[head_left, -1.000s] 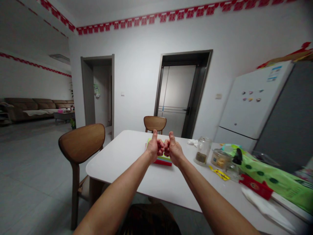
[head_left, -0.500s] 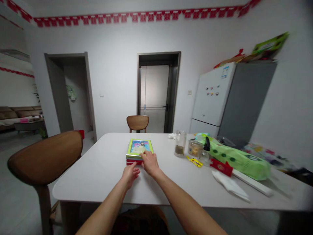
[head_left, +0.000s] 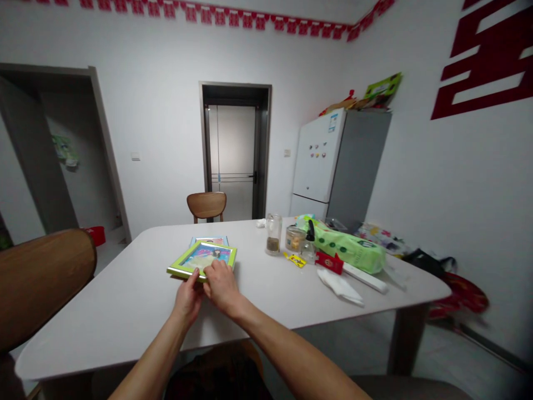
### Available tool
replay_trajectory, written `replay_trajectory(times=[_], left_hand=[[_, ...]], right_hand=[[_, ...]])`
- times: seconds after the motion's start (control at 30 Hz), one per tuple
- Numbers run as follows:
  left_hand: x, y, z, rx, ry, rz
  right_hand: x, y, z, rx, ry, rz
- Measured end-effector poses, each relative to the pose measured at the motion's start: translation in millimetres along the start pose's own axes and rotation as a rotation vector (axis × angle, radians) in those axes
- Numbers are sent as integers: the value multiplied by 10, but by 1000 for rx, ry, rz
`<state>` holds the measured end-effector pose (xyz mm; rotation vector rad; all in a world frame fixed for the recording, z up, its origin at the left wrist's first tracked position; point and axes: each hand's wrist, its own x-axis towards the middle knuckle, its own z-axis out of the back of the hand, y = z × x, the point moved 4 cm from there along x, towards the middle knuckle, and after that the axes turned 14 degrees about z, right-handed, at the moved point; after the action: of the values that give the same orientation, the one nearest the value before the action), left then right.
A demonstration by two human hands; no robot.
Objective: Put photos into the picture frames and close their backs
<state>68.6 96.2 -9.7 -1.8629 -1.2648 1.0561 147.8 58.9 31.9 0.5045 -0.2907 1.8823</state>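
A lime-green picture frame (head_left: 227, 251) with a colourful picture in it is raised and turned at an angle, in both hands. My left hand (head_left: 189, 297) is closed on its near edge, thumb on top. My right hand (head_left: 222, 283) grips the same near edge, its fingers curled over the border. Behind and below it, a light-blue frame (head_left: 210, 240) shows its far edge on the white table (head_left: 137, 300). Whatever lies lower in the pile is hidden by the green frame and my hands.
To the right stand a glass (head_left: 273, 236) with dark contents, a lidded jar (head_left: 295, 239) and a green package (head_left: 350, 247). A yellow packet (head_left: 296, 260), a red box (head_left: 328, 262) and white tissue (head_left: 339, 286) lie nearer. Wooden chairs (head_left: 207, 205) stand at the far side and left.
The green frame has come up off the pile, moved left and tilted, with both hands now on its near edge. The light-blue frame beneath is partly uncovered. My view has swung right.
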Motion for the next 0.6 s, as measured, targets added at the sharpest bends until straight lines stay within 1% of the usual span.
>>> replay_trajectory(times=[0.03, 0.1, 0.17, 0.23, 0.27, 0.33, 0.4, 0.47, 0.5, 0.53, 0.6], left_hand=[[-64, -45, -27, -10, -18, -55], [-226, -112, -55, 7, -59, -141], [-427, -151, -58, 79, -67, -191], [-657, -180, -42, 195, -53, -250], [-790, -211, -44, 391, -62, -359], [-1026, -207, -53, 748, -28, -516], [-1209, -148, -43, 1027, 23, -696], [-1315, -43, -8, 1213, 83, -881], [-1336, 25, 17, 1288, 114, -956], [-1335, 100, 47, 1359, 139, -1006], [-1292, 250, 113, 1482, 151, -1050]], right_hand=[[-74, 78, 66, 47, -40, -7], [-212, 205, 216, 241, -190, -33], [-326, 257, 356, 569, -366, -101], [-421, 233, 454, 950, -507, -247], [-469, 211, 488, 1125, -565, -332], [-561, 184, 534, 1415, -636, -458], [-644, 184, 544, 1630, -646, -487], [-723, 177, 502, 1761, -631, -476], [-762, 161, 462, 1772, -617, -475], [-802, 136, 412, 1731, -581, -489], [-877, 67, 294, 1560, -458, -538]])
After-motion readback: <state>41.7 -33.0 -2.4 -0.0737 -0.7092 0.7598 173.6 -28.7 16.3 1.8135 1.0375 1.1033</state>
